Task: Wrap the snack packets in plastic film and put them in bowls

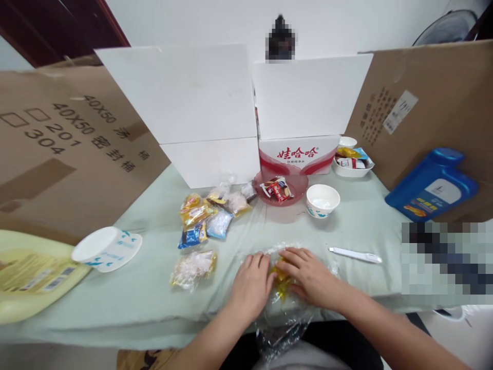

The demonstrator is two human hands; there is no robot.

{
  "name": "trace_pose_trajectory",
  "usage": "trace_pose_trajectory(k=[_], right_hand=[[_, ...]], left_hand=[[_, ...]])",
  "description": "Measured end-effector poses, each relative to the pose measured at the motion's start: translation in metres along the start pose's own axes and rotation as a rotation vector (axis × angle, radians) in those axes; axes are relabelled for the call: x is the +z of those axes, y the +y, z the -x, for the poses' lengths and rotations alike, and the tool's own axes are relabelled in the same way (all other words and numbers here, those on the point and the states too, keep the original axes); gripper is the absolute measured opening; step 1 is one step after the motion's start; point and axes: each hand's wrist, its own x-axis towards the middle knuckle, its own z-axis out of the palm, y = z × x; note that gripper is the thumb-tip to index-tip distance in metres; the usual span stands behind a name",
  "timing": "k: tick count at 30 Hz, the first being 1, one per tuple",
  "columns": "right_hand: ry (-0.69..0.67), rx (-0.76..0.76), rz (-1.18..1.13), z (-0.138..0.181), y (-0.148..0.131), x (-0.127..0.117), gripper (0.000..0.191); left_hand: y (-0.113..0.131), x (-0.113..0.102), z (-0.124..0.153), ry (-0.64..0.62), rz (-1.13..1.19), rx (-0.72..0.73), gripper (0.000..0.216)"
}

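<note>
Amid crinkled clear plastic (283, 329), a glossy yellow packet (283, 290) is framed by left hand (250, 288) and right hand (311, 277). Whether it is gripped by the fingers (295, 256) cannot be told.

Looks forward and steeply down from head height over the near edge of the counter (134, 303), with left hand (251, 288) and right hand (311, 280) close below, reaching past white panels (185, 97) to the wall (200, 20).

Indoor room, exact type unclear; makeshift setup: green tablecloth (134, 303) below left hand (250, 282) and right hand (310, 277), brown cardboard (92, 164) out to either side of them, white wall (185, 20) beyond.
</note>
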Motion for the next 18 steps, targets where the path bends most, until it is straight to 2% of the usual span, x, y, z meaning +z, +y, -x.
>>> trace_pose_trajectory(k=[3,6,8,11,14,16,18], right_hand=[[0.014,0.161,0.048,-0.006,0.019,0.011,0.062],[0.074,0.301,0.033,0.000,0.036,0.008,0.044],[0.146,0.365,-0.033,0.003,0.043,-0.003,0.033],[0.328,0.401,-0.159,-0.009,0.050,-0.031,0.037],[0.556,0.480,-0.194,-0.047,0.066,-0.070,0.045],[0.596,0.559,-0.226,-0.079,0.083,-0.096,0.049],[0.578,0.694,-0.211,-0.105,0.100,-0.115,0.049]], left_hand=[[-0.015,0.026,-0.001,0.048,-0.110,0.015,0.047],[-0.033,0.040,0.005,0.055,-0.149,0.050,0.063],[-0.041,0.043,0.008,0.029,-0.144,0.058,0.069],[-0.044,0.043,0.008,-0.005,-0.126,0.065,0.070],[-0.044,0.043,0.006,0.006,-0.121,0.066,0.066],[-0.044,0.044,0.005,0.018,-0.124,0.069,0.065],[-0.045,0.044,0.006,0.025,-0.128,0.070,0.065]])
